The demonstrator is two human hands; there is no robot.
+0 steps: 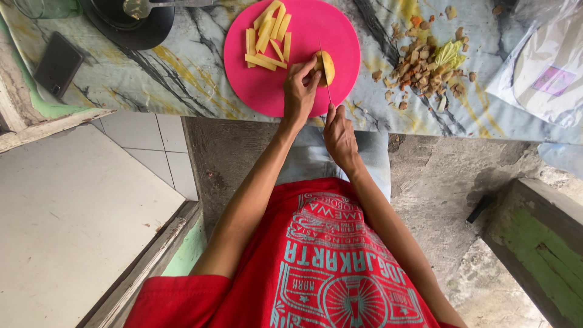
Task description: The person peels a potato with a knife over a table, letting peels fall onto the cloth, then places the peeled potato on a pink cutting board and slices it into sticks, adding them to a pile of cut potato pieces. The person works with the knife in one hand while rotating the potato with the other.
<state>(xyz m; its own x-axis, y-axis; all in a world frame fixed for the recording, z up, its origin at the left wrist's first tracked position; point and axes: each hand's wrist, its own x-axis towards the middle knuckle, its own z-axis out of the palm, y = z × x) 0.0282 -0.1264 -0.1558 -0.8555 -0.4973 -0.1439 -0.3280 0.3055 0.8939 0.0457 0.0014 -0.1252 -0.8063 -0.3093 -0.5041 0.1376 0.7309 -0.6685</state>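
Observation:
A round pink cutting board [303, 27] lies on the marble-patterned counter. My left hand [299, 91] steadies a yellow potato piece [327, 65] at the board's near right side. My right hand [340, 136] grips a knife [324, 73] whose thin blade stands against the potato piece. Several cut yellow potato sticks [268, 36] lie in a loose pile at the far left of the board.
A heap of brown peelings and scraps [425, 64] lies right of the board. A white plastic bag [546, 67] sits at far right. A black pan [130, 21] and a dark phone [57, 64] are at left. Below the counter [182, 73] are tiled wall, concrete floor and a green ledge [540, 243].

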